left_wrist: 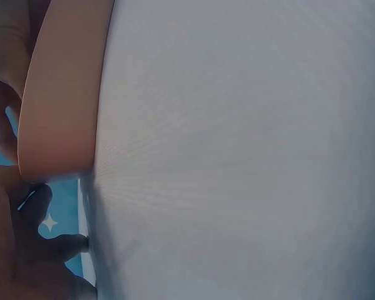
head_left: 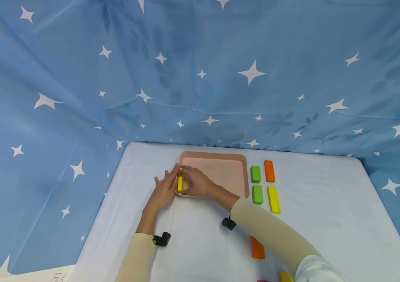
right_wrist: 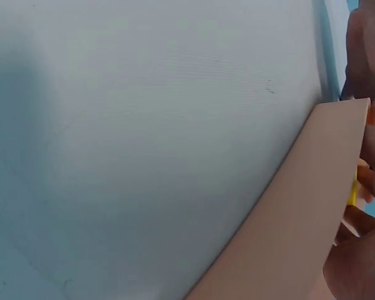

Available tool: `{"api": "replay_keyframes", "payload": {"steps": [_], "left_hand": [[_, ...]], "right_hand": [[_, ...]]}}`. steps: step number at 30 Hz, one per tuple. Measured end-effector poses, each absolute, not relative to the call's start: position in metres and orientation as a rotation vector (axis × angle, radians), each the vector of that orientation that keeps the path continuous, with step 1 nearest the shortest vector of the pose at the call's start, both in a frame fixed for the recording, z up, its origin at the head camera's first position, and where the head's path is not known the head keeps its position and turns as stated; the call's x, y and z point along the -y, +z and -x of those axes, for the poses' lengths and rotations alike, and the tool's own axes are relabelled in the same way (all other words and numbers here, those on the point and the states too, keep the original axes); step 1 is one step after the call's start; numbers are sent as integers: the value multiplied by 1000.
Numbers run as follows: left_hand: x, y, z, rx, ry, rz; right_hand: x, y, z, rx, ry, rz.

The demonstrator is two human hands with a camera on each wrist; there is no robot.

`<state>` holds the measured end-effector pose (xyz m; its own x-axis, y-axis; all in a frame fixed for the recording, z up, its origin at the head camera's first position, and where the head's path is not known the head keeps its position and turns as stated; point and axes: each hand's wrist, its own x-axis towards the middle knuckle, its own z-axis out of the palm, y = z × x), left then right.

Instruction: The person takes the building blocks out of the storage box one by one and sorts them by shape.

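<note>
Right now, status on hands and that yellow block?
Both hands at the tray left edge. Right hand pinches yellow block; left hand flat beside it, fingers straight. Nothing blocking.

I'm seeing a smooth, matt pink plastic tray (head_left: 244, 172) on a desk (head_left: 327, 219) covered in fine-woven white cloth, matt. The yellow block (head_left: 181, 182) looks smooth and painted, faintly satin. Behind hangs a creased blue fabric backdrop (head_left: 200, 78), soft sheen, printed with white stars.

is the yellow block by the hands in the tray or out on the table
In, just: the yellow block lies at the left rim of the pink tray, between the left hand and right hand.
</note>
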<state>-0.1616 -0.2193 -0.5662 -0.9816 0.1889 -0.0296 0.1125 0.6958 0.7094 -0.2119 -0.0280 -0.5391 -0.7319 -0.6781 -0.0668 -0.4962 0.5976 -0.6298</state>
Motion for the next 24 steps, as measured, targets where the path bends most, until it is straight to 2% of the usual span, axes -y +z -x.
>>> {"api": "replay_keyframes", "payload": {"steps": [13,24], "left_hand": [[217,-565,161,-2808,1165,-258],[217,-566,161,-2805,1140,-232]], "right_hand": [[26,-545,212,-2576,-895,982],[-16,-526,217,-2507,-989,893]]}}
